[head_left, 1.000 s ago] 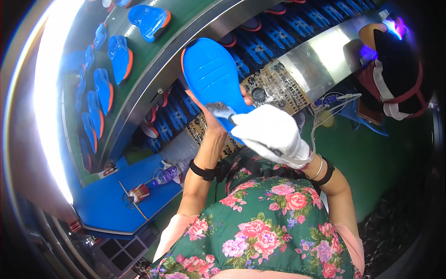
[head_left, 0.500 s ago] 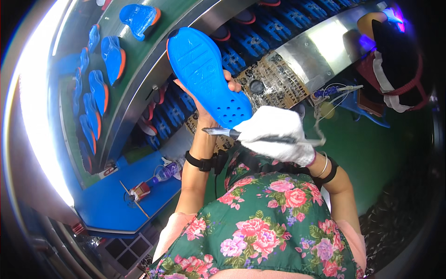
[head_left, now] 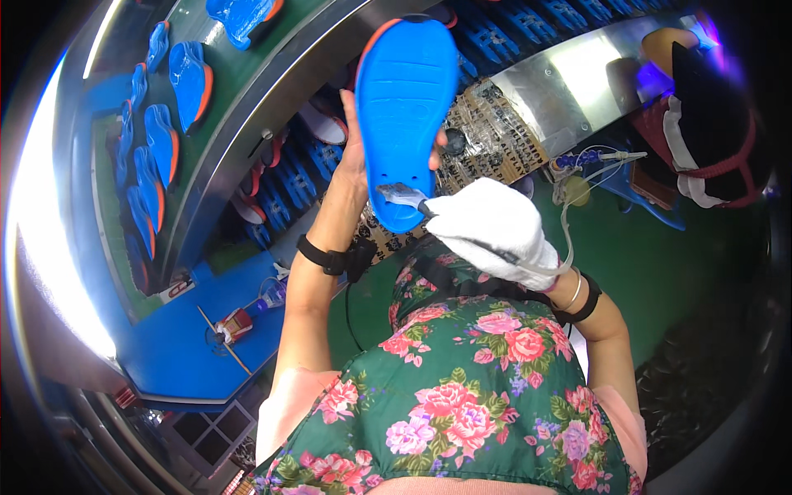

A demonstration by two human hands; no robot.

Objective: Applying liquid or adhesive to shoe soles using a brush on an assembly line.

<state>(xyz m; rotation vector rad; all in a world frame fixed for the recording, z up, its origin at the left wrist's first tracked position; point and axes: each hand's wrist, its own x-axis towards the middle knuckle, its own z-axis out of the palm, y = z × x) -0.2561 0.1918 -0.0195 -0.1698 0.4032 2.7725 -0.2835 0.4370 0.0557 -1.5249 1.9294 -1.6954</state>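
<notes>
My bare left hand (head_left: pixel 353 157) holds a blue shoe sole (head_left: pixel 406 99) upright from behind. Its fingers show along both long edges; the palm is mostly hidden by the sole. A thin orange strip runs along the sole's upper left edge. In a white knitted glove, my right hand (head_left: pixel 491 229) is closed round a brush (head_left: pixel 403 195) with a dark handle and a tube running from it. The bristles lie against the lower end of the sole, over the area with small holes.
Several blue soles with orange edges (head_left: pixel 190 82) lie on the green belt (head_left: pixel 289 37) at upper left, beside a metal rail. Behind my hands is taped brown cardboard (head_left: pixel 495 132). A blue table (head_left: pixel 177 359) stands at lower left, a dark red chair (head_left: pixel 738 157) at right.
The sole has turned more upright and shifted right. The brush, which was beside the sole's lower end, now touches its surface. Soles on the belt appear farther left.
</notes>
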